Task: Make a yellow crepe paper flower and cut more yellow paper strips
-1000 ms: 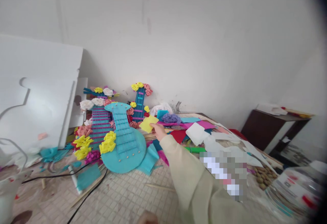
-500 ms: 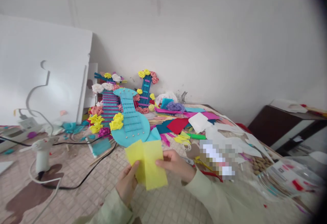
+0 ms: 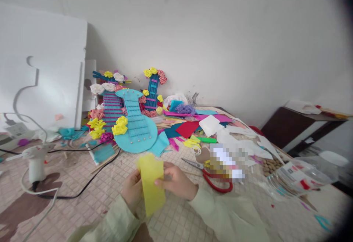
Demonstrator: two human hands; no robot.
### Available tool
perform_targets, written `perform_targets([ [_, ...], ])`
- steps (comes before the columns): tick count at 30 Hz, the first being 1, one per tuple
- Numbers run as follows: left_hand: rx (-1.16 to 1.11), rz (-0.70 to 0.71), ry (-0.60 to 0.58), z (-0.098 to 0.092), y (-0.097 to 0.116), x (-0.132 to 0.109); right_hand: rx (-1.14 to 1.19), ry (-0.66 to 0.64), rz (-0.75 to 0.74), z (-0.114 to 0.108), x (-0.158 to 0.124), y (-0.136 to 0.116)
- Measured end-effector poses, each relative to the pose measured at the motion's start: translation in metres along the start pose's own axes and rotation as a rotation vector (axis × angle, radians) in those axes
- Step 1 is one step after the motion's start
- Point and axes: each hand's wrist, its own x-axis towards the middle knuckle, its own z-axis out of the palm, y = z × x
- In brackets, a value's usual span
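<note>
Yellow paper [image 3: 152, 183] is held upright between my two hands above the tiled-pattern table. My left hand [image 3: 132, 188] grips its left edge, the fingers partly hidden behind the sheet. On the right edge, my right hand [image 3: 176, 180] pinches it, thumb in front and fingers behind. Just beyond the paper stands a light-blue guitar-shaped piece [image 3: 138, 124] with dark strings, white pins and yellow paper flowers [image 3: 120, 125] on its left side. Red-handled scissors [image 3: 217, 183] lie to the right of my right hand, blades pointing left.
A white glue gun [image 3: 38, 164] with its cord stands at left, near a leaning white board [image 3: 41, 65]. Two other flower-trimmed pieces lean behind. Coloured paper scraps [image 3: 187, 128] cover the back right, and a clear plastic jar [image 3: 298, 177] lies at the right.
The two yellow sheets, fanned apart before, now overlap as one narrower strip. My hands have come closer together. The view has shifted, and the scissors now show fully.
</note>
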Motion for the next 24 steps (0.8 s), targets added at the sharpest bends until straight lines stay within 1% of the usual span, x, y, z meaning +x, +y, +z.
perform_targets([
  [2, -0.001, -0.021, -0.063, 0.0, -0.002, -0.001, -0.022, 0.077, 0.063, 0.004, 0.001, 0.008],
  [5, -0.007, -0.051, -0.133, 0.0, -0.005, -0.001, -0.052, 0.133, 0.142, 0.003, 0.001, 0.017],
  [8, -0.024, -0.054, -0.133, 0.0, -0.006, -0.003, -0.072, 0.165, 0.173, 0.003, 0.0, 0.02],
  [11, -0.027, -0.049, -0.122, 0.001, -0.005, -0.006, -0.098, 0.191, 0.161, 0.005, -0.001, 0.019],
  [17, 0.011, -0.074, -0.151, 0.001, -0.002, -0.007, -0.096, 0.243, 0.166, 0.009, -0.003, 0.02],
  [19, 0.016, -0.084, -0.156, 0.001, -0.003, -0.008, -0.048, 0.232, 0.187, 0.008, -0.003, 0.021],
  [22, 0.033, -0.102, -0.171, 0.001, -0.006, -0.009, 0.01, 0.109, 0.219, 0.002, -0.005, 0.021],
  [24, 0.073, -0.125, -0.18, -0.002, -0.007, -0.009, -0.014, 0.035, 0.212, -0.002, -0.006, 0.021],
])
